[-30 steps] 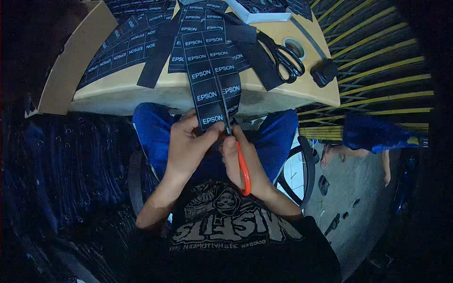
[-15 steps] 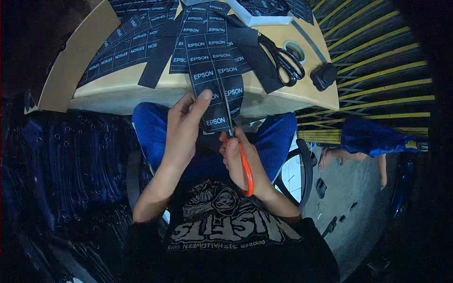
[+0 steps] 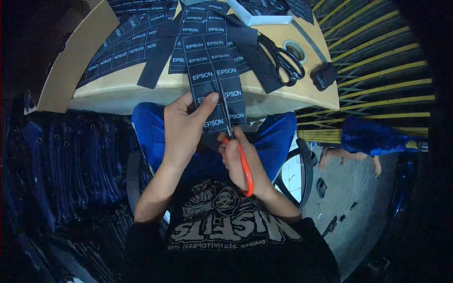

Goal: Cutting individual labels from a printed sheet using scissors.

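My left hand [image 3: 181, 125] pinches a strip of black fabric labels [image 3: 203, 74], thumb on top and fingers under it. The strip has white lettering in boxes and runs from the table edge down over my lap. In my right hand [image 3: 243, 153] are scissors with orange-red handles [image 3: 247, 172], their blades pointing away from me along the line between the two label columns. The near end of the strip is split there, with the right column [image 3: 237, 113] lying on the far side of the blades. My right fingers are partly hidden under the handles.
More printed label sheets [image 3: 127, 47] and plain black strips [image 3: 158, 66] lie on the pale wooden table [image 3: 302, 96]. Black-handled scissors [image 3: 285, 66], a tape roll [image 3: 294, 49] and a small black object [image 3: 323, 76] sit at its right. A cardboard piece [image 3: 71, 61] stands at left; another person's foot [image 3: 326, 158] shows at right.
The scissor blades look closer together than before. The right column of labels has swung flatter and nearer, and my left thumb has shifted slightly to the right.
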A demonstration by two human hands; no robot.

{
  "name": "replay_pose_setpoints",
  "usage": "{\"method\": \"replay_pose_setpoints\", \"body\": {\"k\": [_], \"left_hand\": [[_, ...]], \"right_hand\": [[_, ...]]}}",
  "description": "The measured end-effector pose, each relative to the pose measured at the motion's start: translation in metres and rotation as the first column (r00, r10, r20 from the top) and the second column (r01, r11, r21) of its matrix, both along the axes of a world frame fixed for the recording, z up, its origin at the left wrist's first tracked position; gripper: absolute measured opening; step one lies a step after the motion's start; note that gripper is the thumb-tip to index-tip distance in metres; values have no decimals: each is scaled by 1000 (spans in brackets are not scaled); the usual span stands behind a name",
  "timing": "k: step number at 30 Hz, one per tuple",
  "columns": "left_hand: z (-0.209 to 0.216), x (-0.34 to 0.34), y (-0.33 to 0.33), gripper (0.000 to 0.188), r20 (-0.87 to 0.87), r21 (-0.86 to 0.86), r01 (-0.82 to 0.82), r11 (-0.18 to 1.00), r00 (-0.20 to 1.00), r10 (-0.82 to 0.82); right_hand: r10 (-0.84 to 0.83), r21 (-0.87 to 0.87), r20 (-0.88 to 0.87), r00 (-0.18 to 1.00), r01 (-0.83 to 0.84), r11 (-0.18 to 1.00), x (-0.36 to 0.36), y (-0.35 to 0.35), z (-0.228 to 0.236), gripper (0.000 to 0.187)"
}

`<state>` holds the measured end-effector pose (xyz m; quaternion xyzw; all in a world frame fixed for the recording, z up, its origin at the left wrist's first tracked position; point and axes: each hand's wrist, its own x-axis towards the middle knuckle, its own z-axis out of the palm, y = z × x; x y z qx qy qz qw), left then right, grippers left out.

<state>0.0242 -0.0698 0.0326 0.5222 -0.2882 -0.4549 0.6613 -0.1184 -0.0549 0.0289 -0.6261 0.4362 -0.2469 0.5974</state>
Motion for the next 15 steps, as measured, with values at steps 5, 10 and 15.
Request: {"method": "replay_pose_setpoints", "body": {"k": [5, 10, 15], "left_hand": [[-2, 1, 2, 15, -31, 7, 10, 1000, 999, -9], [-3, 0, 1, 15, -1, -27, -4, 1000, 1000, 4], [-5, 1, 1, 15, 22, 7, -10, 1000, 1000, 10]], "right_hand": [[-26, 46, 6, 1000, 25, 999, 2, 1, -1, 59], [-3, 49, 6, 1000, 2, 999, 2, 0, 0, 56], [-9, 91, 40, 999, 5, 996, 1, 1, -4, 52]]}}
